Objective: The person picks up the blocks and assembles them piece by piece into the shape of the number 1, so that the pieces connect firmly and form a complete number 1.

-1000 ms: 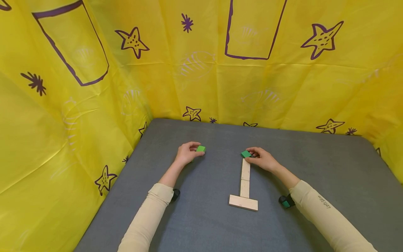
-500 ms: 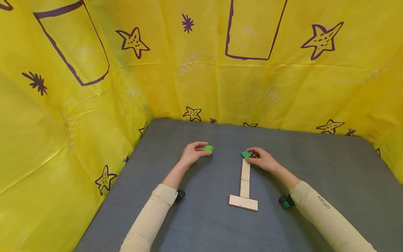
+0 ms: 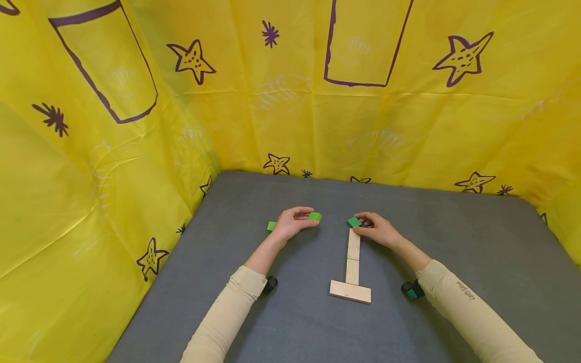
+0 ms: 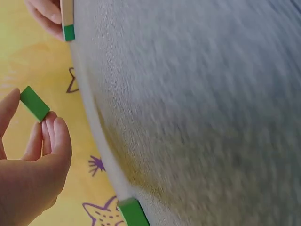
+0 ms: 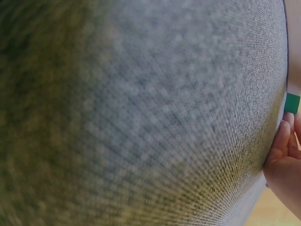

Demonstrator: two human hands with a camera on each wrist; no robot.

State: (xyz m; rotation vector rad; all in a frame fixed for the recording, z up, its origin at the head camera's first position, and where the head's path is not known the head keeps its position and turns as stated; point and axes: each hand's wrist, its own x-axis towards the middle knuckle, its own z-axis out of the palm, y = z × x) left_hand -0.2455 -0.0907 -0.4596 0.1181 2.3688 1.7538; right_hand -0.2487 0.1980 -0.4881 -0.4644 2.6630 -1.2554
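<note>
My left hand [image 3: 289,225] pinches a light green block [image 3: 314,217] between thumb and fingertips; the left wrist view shows this green block [image 4: 35,103] held off the table. To its right, my right hand [image 3: 379,229] holds a darker green block [image 3: 354,222] at the far end of a row of pale wooden planks. Two planks [image 3: 353,257] lie end to end, and a crosswise plank [image 3: 350,291] sits at their near end, making an upside-down T. The right wrist view catches the dark green block [image 5: 292,103] at its right edge, by the fingertips.
Another light green block [image 3: 271,226] lies on the table just left of my left hand, partly hidden by it. The grey table [image 3: 281,322] ends at a yellow patterned cloth [image 3: 290,126] behind and to the left. Dark wrist devices sit under both sleeves.
My left hand has moved right with its light green block, toward the right hand. A second light green block has come into sight behind it. The right hand stays in place.
</note>
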